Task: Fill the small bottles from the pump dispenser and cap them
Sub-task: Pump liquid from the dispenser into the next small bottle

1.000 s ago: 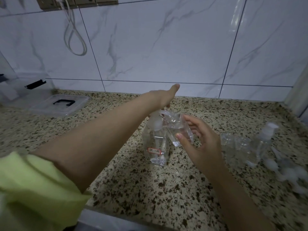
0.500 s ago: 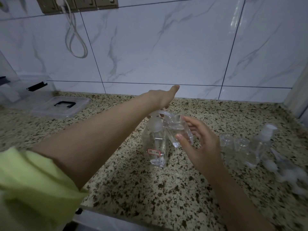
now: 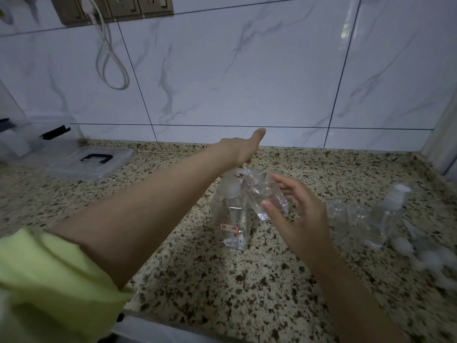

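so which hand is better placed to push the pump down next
Left. The left hand already rests on top of the pump dispenser, while the right hand holds the small bottle at the spout.

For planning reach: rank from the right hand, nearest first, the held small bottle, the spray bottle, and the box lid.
1. Small bottle, in the right hand.
2. Spray bottle, on its right.
3. Box lid, far left.

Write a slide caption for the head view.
Left hand presses the clear pump dispenser; right hand holds a small clear bottle at its spout.
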Tool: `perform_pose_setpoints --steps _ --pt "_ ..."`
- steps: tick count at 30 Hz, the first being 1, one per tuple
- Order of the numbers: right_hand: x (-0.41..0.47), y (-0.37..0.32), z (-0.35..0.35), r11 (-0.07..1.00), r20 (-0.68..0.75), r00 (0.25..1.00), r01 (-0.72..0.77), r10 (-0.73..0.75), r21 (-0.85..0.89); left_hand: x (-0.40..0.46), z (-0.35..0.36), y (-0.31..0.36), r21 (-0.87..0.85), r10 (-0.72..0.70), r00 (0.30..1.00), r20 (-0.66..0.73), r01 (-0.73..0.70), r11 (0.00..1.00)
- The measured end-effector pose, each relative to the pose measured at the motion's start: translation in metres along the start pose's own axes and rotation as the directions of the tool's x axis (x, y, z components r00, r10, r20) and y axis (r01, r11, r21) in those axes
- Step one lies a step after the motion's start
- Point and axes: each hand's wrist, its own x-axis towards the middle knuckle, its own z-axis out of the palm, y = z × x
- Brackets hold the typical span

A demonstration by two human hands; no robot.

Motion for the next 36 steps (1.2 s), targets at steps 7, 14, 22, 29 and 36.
perform_pose_setpoints --steps 7,14,22,29,36 --pt "-0.0003 0.0019 0.0 1.0 -0.003 1.0 0.005 -0.005 -0.002 0.0031 -0.0036 0.0004 0.016 0.025 0.999 -0.044 -0.024 1.0" --pt "-0.0007 0.0027 0.001 1.0 0.003 1.0 0.005 -0.004 -0.01 0.0017 0.0019 0.0002 -0.01 0.011 1.0 0.02 -0.011 1.0" --pt "-0.0009 0.0045 0.0013 1.0 0.001 1.0 0.015 -0.015 0.0 0.0031 0.0005 -0.0011 -0.027 0.055 0.998 -0.026 -0.056 0.998" --pt "-0.0008 0.0046 0.0006 1.0 -0.001 1.0 0.027 -0.027 0.01 0.0032 -0.0002 -0.0034 -0.051 0.039 0.999 -0.009 -0.039 0.998" --pt "-0.0014 0.0049 0.0002 0.999 0.004 1.0 -0.008 0.008 0.045 0.0035 -0.0039 0.0024 0.011 0.032 0.999 -0.03 -0.032 0.999"
